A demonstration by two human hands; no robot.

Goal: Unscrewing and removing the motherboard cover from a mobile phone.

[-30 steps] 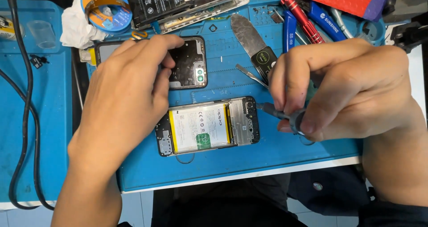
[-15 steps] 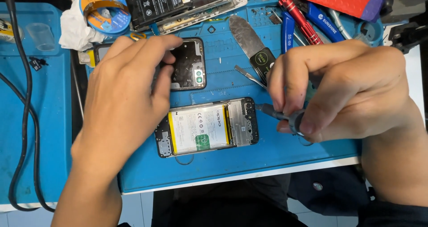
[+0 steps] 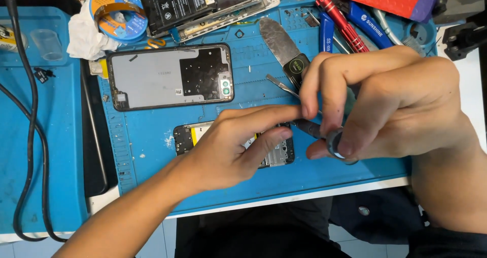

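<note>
An opened phone (image 3: 183,138) with its yellow-edged battery showing lies on the blue work mat (image 3: 147,156). My left hand (image 3: 233,146) lies over most of it, index finger along its far edge and thumb at its near edge. My right hand (image 3: 390,101) pinches a small dark screwdriver (image 3: 310,129), a finger on its round cap, its tip pointing left at the phone's right end. The tip is hidden by my left fingers. The phone's back cover (image 3: 167,78) lies inside-up just beyond.
A metal pry blade (image 3: 278,37) and tweezers (image 3: 281,85) lie behind my right hand. Red (image 3: 341,20) and blue (image 3: 373,24) screwdrivers, a second opened phone (image 3: 198,2), a tape roll (image 3: 117,9) and a tissue crowd the mat's far edge. A black cable (image 3: 34,116) runs down the left.
My left hand has left the back cover and come down onto the opened phone, so the cover now lies uncovered. My right hand keeps the screwdriver at the phone's right end.
</note>
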